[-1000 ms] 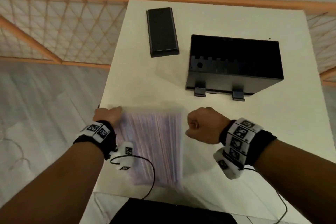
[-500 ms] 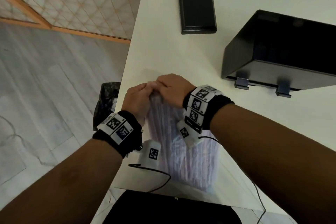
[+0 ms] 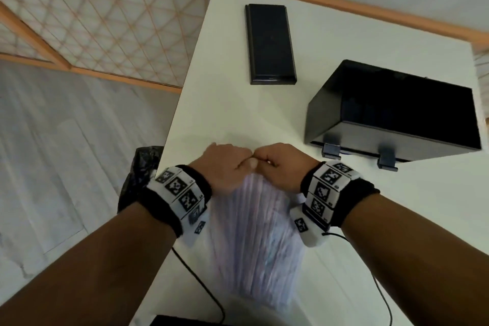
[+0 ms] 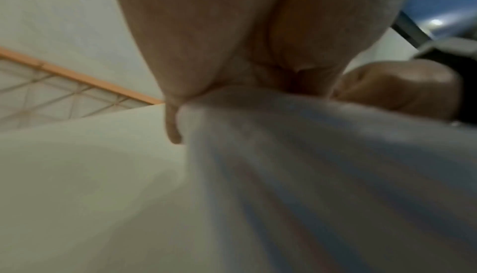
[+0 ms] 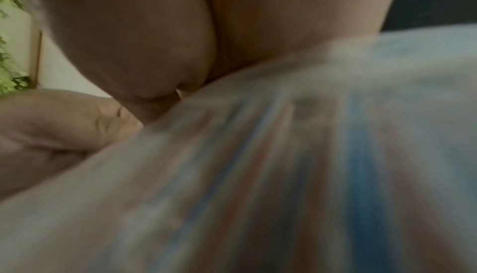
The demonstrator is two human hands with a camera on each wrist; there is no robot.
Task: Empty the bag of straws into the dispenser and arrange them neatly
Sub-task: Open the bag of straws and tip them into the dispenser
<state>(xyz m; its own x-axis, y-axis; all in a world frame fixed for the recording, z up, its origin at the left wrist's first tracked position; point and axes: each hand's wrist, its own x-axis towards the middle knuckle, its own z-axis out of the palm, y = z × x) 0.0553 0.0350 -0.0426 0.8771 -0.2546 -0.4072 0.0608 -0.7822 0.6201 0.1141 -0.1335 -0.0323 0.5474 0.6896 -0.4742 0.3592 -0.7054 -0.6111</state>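
A clear bag of pale striped straws (image 3: 258,249) hangs over the near part of the white table (image 3: 230,114). My left hand (image 3: 225,164) and right hand (image 3: 280,164) meet knuckle to knuckle and both pinch the bag's top edge. The left wrist view shows the bag of straws (image 4: 322,175) close and blurred under my left hand (image 4: 232,52). The right wrist view shows the same bag (image 5: 284,175) below my right hand (image 5: 180,42). The black dispenser (image 3: 391,116) stands open-topped at the right, its inside dark. Its flat black lid (image 3: 270,43) lies apart, further back.
A black bin bag (image 3: 137,177) sits on the floor by the table's left edge. An orange-framed lattice fence (image 3: 105,16) runs behind. Thin black cables (image 3: 201,280) trail from my wrists across the near table. A dark object (image 3: 185,321) lies at the near edge.
My hands came together from the bag's two sides to its top, and the bag rose from lying flat to hanging. My view has swung left and tilted.
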